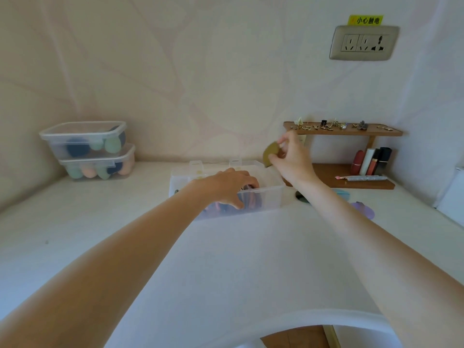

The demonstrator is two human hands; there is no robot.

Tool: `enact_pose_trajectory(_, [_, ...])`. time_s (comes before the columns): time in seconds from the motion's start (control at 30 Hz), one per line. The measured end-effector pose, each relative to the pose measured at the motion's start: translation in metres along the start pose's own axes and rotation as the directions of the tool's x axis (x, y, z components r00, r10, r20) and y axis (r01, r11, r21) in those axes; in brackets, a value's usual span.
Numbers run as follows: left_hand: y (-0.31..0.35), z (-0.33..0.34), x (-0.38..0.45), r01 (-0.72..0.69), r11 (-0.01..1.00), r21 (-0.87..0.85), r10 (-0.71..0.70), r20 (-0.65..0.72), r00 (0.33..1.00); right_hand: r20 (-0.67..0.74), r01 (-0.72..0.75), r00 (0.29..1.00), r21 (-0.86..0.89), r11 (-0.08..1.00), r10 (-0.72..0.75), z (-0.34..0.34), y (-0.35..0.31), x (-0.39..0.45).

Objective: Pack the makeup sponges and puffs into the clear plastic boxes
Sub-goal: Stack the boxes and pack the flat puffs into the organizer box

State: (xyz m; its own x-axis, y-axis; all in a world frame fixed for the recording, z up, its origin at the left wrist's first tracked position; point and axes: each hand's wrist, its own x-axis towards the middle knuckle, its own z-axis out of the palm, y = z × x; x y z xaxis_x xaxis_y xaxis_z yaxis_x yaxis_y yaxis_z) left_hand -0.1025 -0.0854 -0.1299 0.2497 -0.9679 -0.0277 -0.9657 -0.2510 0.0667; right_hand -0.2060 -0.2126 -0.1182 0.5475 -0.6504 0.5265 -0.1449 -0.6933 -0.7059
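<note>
The open clear box (251,197) in the middle of the white table (226,259) is the landmark here, so everything gets placed off that. The left hand (226,184) is reached down over its near rim, fingers curled loosely into the box among the dark and pinkish puffs (247,199) already stood inside. Whether anything is actually gripped can't be told, since the fingertips are hidden behind the wall. Probably the puffs are being held aside to make room.

Just above the box's far right corner, an olive-green puff (270,153) is pinched between thumb and fingertips of the right hand (291,159), held on edge (likely so it can be slotted in upright like the others).

Right of the box, a purple puff (365,209), a pale blue one (342,194) and a dark item partly hidden by the forearm are left on the table, so the job looks unfinished. Far left of the box, two lidded boxes (90,151) are stacked against the wall, filled with sponges. Behind and right of the box a wooden shelf (344,131) is seen, with lipsticks (371,160) below.
</note>
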Motion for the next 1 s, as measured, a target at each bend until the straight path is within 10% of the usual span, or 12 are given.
enact_pose_trajectory(0.6, [-0.003,0.007,-0.003,-0.021,0.999,-0.047,0.018,-0.082,0.997,0.563,0.17,0.82,-0.405,0.898,0.099,0.017,-0.006,0.002])
enact_pose_trajectory(1.0, [-0.003,0.008,-0.006,0.048,0.996,-0.077,-0.053,-0.072,0.996,0.591,0.141,0.772,-0.518,0.844,0.233,0.025,0.001,0.002])
